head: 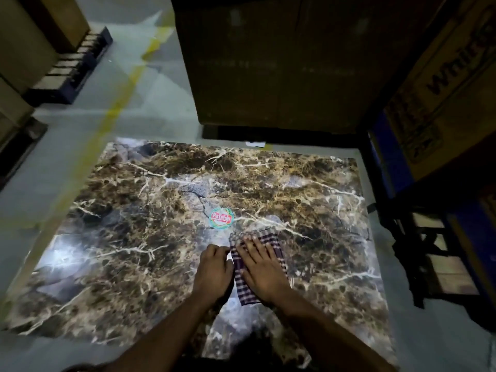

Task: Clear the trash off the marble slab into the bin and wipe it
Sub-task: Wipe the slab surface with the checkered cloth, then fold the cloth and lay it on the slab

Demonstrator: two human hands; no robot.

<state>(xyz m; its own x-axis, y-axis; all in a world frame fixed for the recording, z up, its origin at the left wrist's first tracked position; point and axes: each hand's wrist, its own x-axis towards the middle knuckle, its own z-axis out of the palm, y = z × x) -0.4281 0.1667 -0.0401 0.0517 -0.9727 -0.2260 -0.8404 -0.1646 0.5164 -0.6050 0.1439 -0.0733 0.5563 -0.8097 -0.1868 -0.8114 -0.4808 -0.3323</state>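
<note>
While the right hand (261, 267) presses the cloth (264, 244) flat, left hand (213, 269) curls beside.

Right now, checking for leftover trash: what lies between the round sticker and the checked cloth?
Head view: only bare brown marble slab between round red-green sticker and checked cloth.

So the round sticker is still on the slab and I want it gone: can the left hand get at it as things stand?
Probably yes: the sticker lies bare just beyond the left hand, nothing between them.
</note>
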